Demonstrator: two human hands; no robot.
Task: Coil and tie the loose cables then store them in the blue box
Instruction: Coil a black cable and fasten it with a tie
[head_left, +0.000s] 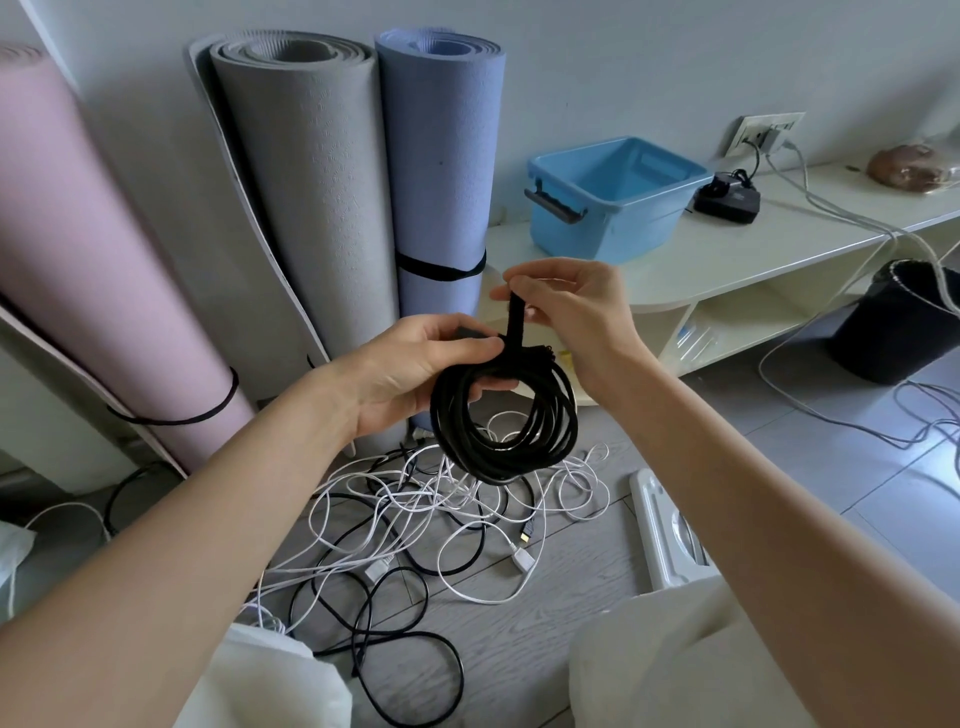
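From the head camera, no brand, label or writing can be read on anything; the printing on the small black device (727, 198) on the shelf top is too small to make out.

The left hand (415, 371) grips the top of the coiled black cable (504, 415), fingers curled round the bundle with the thumb over it. The right hand (571, 306) pinches the upper end of a black strap (517, 325) that rises upright from the top of the coil. How the strap wraps the bundle is hidden behind the left fingers.

The blue box (613, 200) stands on the white shelf unit (727, 260), beyond the hands and to the right, well apart from the coil; what shows of its inside holds no cables. Below the coil, loose white and black cables (431, 525) lie tangled on the grey floor.

Three rolled mats lean against the far wall: a pink mat (98, 270) cut off at the left edge, a grey mat (311, 197) and a blue-purple mat (441, 156). At the right, a black bin (898, 327) sits on the floor, partly cut off, with white cords running down past it from a wall socket (769, 132). A white object (665, 530) near the right forearm is partly covered.
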